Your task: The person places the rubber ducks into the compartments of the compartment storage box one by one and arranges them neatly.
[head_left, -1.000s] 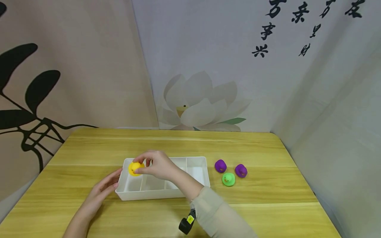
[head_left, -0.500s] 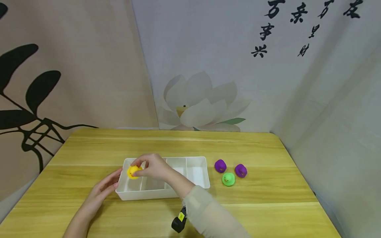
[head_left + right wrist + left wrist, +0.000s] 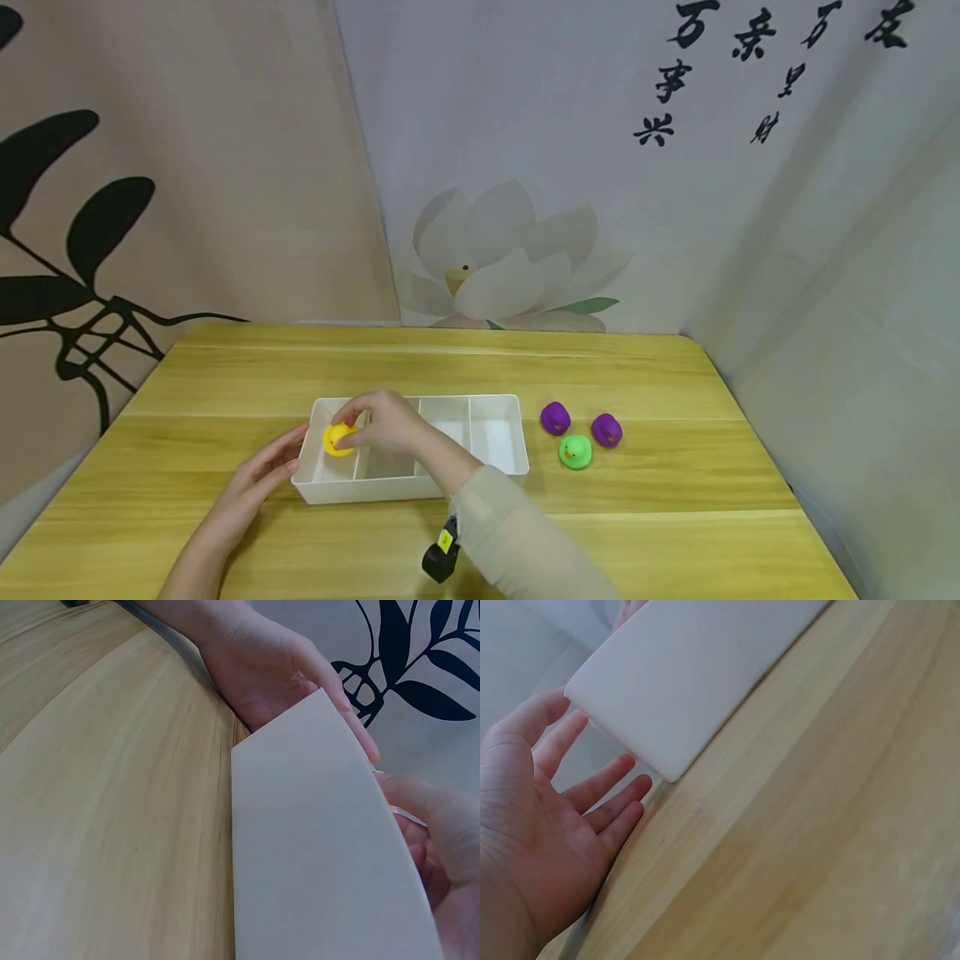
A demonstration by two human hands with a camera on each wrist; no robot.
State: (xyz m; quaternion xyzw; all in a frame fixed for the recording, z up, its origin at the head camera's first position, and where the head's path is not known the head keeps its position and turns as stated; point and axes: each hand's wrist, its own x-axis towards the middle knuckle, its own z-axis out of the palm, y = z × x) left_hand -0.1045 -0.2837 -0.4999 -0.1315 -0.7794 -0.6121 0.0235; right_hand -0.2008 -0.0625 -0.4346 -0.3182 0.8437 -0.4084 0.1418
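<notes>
A yellow toy duck is low in the leftmost compartment of a white divided tray. My right hand reaches over the tray and pinches the duck between thumb and fingers. In the right wrist view the tray's front wall hides the duck almost wholly, and part of the right hand shows behind it. My left hand rests against the tray's left end. Seen from the left wrist, that hand has its fingers extended and spread along the tray's end wall.
To the right of the tray, two purple toy ducks and a green toy duck sit on the wooden table. Thin dividers split the tray into several compartments. A printed curtain hangs behind the table.
My right hand has moved slightly left and lowered the yellow duck deeper into the left compartment. The left hand, the tray and the other ducks have stayed put.
</notes>
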